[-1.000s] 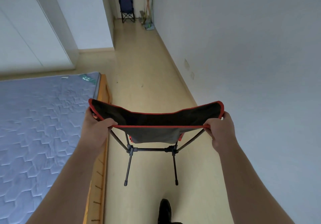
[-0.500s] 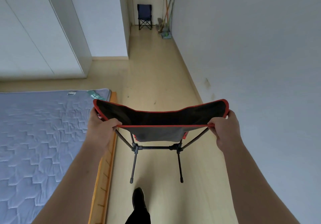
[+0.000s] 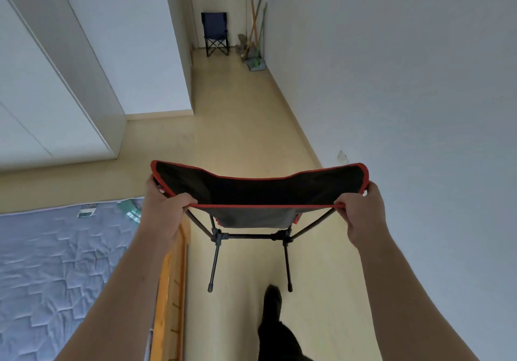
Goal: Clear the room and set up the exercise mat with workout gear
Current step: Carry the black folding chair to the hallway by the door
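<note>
Chair (image 3: 260, 190) between bed frame (image 3: 174, 299) and wall (image 3: 419, 94)

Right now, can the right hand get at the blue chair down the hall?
Likely not: the right hand grips the black chair, and the blue chair stands far ahead, well beyond arm's reach.

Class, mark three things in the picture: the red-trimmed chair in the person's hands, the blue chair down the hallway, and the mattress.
red-trimmed chair (image 3: 260, 190), head view, on its black fabric.
blue chair (image 3: 214, 26), head view, on its backrest.
mattress (image 3: 56, 262), head view, on its quilted top.
</note>
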The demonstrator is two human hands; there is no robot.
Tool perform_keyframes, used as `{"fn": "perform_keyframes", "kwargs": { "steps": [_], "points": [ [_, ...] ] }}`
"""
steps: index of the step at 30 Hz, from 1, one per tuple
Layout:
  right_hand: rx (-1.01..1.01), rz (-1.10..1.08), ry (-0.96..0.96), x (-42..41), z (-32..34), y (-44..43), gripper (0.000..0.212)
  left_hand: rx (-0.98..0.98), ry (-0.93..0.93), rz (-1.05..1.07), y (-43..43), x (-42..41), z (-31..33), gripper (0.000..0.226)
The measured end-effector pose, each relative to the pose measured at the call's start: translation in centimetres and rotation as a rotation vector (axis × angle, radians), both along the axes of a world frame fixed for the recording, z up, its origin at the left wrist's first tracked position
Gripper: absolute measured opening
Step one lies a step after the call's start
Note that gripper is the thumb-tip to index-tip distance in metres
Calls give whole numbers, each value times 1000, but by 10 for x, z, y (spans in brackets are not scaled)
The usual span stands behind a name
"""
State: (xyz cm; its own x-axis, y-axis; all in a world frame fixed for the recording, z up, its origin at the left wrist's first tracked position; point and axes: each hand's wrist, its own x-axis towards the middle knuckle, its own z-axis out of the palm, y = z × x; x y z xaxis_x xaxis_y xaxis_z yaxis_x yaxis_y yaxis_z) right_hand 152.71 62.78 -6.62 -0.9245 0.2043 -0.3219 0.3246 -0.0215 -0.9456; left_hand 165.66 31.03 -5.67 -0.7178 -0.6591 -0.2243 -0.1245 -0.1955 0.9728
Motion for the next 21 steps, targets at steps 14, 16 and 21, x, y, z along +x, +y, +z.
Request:
{"fn": "perform_keyframes", "kwargs": {
  "steps": [14,16,21],
  "points": [
    [53,114,-52,-364,-17,-171,65,23,-50,128,-154,-330,-9,73],
    [62,143,-53,-410,-16,-197,64,25,-42,142,-178,-370,-10,74],
    [59,174,-20,-522,-23,-268,57,29,-18,160,-245,-477,-21,70]
  ]
}}
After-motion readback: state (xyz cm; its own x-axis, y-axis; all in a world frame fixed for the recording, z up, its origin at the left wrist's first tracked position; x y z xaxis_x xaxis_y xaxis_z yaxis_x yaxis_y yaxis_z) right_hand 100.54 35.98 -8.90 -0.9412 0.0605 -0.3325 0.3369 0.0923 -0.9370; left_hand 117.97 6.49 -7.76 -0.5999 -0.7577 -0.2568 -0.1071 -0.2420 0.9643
